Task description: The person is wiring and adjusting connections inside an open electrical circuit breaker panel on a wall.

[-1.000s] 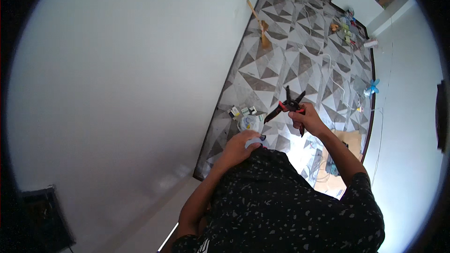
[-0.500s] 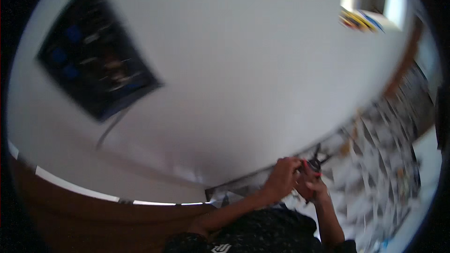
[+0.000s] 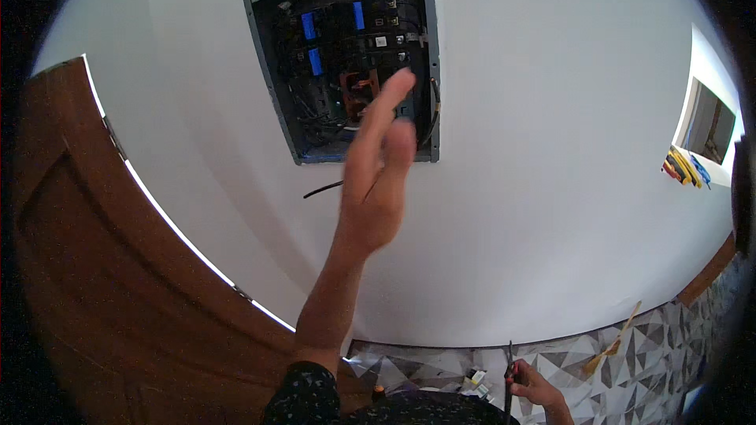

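My left hand (image 3: 376, 181) is raised in front of the electrical panel box (image 3: 434, 24) set in the white wall. Its fingers are stretched out and nothing shows in it; it covers part of the box's lower right. Inside the box are dark breakers with blue parts (image 3: 315, 61), a copper-coloured piece (image 3: 352, 79) and bundled black wires. A short black cable (image 3: 323, 188) sticks out below the box. Low on the right, my right hand (image 3: 535, 388) is closed round a slim dark tool (image 3: 510, 366) with a pointed tip, its exact kind unclear.
A brown door (image 3: 71, 267) stands at the left. On the right, yellow and blue tools (image 3: 685, 168) lie on the ledge of a wall opening (image 3: 696, 102). A broom (image 3: 610, 350) lies on the patterned floor (image 3: 654, 370), with small white items (image 3: 476, 380) near my body.
My hands were together low on the right around a red-and-black thing. They have parted: the left has risen to the panel, the right stays low. The view has turned, bringing the panel nearer the centre.
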The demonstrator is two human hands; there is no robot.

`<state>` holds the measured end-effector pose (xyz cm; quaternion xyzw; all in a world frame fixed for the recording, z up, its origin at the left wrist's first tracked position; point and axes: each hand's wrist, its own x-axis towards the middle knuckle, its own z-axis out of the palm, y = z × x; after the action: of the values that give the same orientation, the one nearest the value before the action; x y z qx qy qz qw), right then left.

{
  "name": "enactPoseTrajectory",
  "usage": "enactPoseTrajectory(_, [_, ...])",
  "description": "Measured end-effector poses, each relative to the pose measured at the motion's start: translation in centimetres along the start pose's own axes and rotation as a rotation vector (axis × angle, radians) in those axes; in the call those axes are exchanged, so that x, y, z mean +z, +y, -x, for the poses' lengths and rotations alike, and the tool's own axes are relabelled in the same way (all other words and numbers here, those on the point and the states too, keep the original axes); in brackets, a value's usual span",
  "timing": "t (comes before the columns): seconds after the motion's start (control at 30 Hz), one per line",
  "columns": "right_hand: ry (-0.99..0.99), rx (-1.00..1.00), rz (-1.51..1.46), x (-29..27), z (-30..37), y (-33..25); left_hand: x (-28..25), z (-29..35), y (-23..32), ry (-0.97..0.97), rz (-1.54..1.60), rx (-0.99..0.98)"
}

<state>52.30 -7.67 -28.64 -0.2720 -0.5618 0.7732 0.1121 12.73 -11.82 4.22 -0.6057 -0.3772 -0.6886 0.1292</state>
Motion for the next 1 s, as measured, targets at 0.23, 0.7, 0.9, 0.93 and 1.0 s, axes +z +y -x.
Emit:
enactPoseTrajectory(0.23, [0.048, 0.315, 0.280, -3.0, 4.0, -3.2, 4.0, -1.7, -3.7, -0.146, 0.059, -0.289])
enactPoseTrajectory(0.7, [0.494, -0.522, 0.262, 5.3, -2.8, -16.5, 9.0, 1.0, -4.7, -0.306, -0.166, -0.137])
enactPoseTrajectory(0.9, [0.263, -0.536, 0.086, 6.0, -12.1, -25.3, 10.1, 1.8, -5.1, -0.359, -0.275, -0.056])
enactPoseTrajectory(0.93, [0.197, -0.554, 0.033, 6.8, -12.6, -26.0, 10.0, 2.0, -5.2, -0.367, -0.316, 0.000])
enactPoseTrajectory(1.0, [0.140, -0.549, 0.000, 7.6, -13.2, -26.9, 9.8, 2.3, -5.4, -0.378, -0.340, -0.017])
